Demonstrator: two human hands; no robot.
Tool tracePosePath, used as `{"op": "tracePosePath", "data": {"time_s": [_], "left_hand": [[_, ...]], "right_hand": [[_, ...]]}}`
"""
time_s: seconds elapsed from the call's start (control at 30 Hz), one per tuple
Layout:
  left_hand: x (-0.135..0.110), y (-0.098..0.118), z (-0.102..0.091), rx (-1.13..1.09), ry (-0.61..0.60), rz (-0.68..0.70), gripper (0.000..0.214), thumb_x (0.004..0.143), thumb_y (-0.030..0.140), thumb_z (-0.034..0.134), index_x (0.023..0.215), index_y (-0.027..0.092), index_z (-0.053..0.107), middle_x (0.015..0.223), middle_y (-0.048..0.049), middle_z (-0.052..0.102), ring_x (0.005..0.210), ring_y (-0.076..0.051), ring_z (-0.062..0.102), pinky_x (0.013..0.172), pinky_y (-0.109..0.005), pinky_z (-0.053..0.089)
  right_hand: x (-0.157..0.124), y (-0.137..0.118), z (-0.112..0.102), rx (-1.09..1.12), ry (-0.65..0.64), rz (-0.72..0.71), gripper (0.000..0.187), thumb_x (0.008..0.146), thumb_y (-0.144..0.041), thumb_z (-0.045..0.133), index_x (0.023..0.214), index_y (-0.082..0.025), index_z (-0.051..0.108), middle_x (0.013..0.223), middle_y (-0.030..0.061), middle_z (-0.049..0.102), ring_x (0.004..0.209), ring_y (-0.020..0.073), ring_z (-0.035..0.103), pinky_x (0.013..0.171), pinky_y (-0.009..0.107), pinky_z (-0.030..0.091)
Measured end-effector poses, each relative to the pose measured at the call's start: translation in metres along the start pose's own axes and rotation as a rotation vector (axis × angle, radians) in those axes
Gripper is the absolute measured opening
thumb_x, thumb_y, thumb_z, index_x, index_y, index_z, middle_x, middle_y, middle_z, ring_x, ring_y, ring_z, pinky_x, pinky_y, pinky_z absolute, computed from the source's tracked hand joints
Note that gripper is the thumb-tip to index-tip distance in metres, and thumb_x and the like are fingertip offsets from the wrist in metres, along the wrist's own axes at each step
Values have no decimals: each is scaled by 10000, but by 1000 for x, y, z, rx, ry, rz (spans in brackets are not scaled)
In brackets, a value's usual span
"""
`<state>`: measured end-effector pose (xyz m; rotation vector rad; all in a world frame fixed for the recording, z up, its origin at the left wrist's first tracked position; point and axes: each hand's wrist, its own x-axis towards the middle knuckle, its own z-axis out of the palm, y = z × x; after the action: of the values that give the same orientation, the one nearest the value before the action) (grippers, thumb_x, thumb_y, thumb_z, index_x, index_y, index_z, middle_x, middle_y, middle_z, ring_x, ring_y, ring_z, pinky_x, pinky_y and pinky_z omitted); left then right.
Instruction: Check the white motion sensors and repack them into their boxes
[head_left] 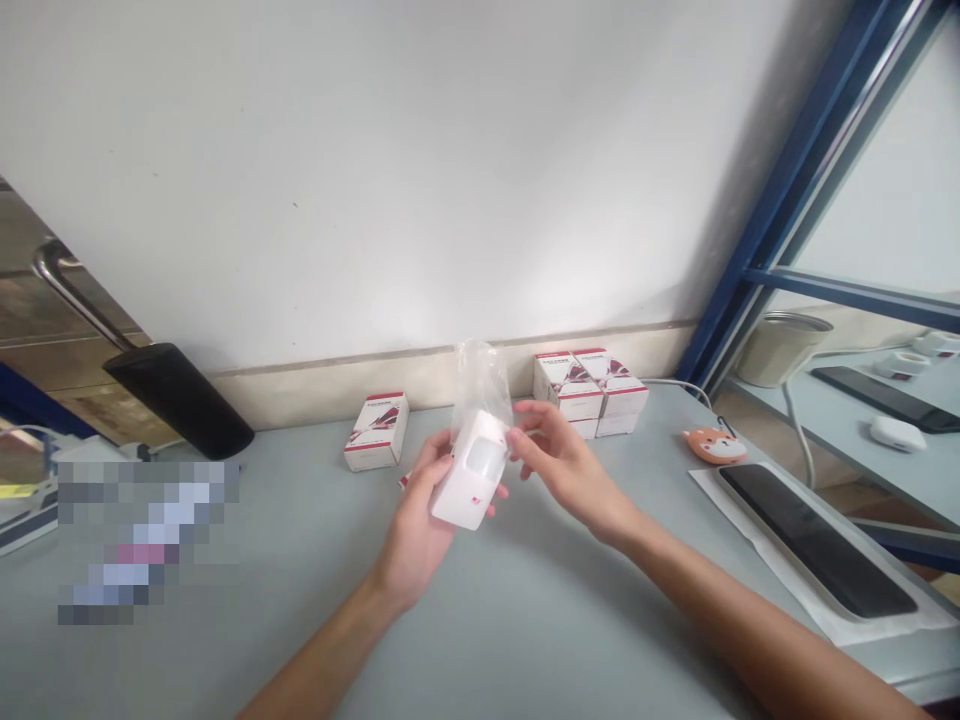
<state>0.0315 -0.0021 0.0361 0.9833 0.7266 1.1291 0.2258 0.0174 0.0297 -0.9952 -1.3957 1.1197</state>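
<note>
Head view: the left hand [416, 525] is holding a white motion detector [456, 492] between thumb and fingers, above the grey tabletop [517, 640]; the right hand [566, 462] is placing its fingertips by the upper edge, its grip on the clear plastic bag [480, 375] not being possible to tell; a sharp tug on film clinging there could be dislodging the smooth casing, risking a drop; stray fingertip pressure could be smudging the lens [486, 458]; the casing is showing rounded corners, a pale window and a small red logo [476, 501], and is leaning rightward at its top.
</note>
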Motion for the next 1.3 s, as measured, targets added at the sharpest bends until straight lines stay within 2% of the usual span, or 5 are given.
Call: {"op": "tracePosePath", "data": {"time_s": [0.17, 0.37, 0.63, 1.0, 1.3], "left_hand": [[0, -9, -1, 16, 7, 4, 301, 1035, 435, 549, 1286, 269, 554, 1273, -74, 701, 1081, -264, 695, 875, -360, 513], [8, -25, -9, 409, 68, 58, 461, 1030, 564, 538, 1420, 322, 494, 1519, -73, 570, 1373, -275, 537, 1067, -371, 458], [12, -23, -18, 362, -114, 157, 471, 1042, 432, 530, 1492, 295, 498, 1632, -66, 485, 1537, -313, 385, 1216, -437, 359], [22, -33, -36, 822, -197, 174, 409, 1045, 439, 557, 1421, 280, 576, 1476, -100, 624, 1359, -323, 581, 1129, -479, 472], [18, -23, -30, 645, -190, 196, 573, 1015, 425, 629, 1540, 263, 468, 1606, -114, 511, 1463, -313, 509, 1206, -457, 430]], "right_hand": [[5, -1, -9, 205, -349, 140, 456, 982, -610, 621, 1220, -229, 704, 1019, 67, 720, 925, 208, 685, 950, 432, 573], [21, 7, -39, 53, -332, 106, 447, 866, -539, 800, 1199, -246, 742, 1117, 76, 746, 1062, 265, 675, 1025, 470, 520], [23, 6, -46, -216, -376, 35, 323, 843, -456, 821, 1074, -246, 740, 1025, 45, 748, 1006, 261, 684, 910, 411, 545], [23, 10, -51, -481, -525, -23, 435, 854, -455, 805, 1240, -273, 718, 1184, 31, 760, 1046, 247, 650, 971, 401, 496], [19, -4, -42, -456, -481, -108, 351, 932, -480, 727, 1228, -291, 740, 1141, 28, 742, 1018, 230, 646, 914, 377, 497]]}}
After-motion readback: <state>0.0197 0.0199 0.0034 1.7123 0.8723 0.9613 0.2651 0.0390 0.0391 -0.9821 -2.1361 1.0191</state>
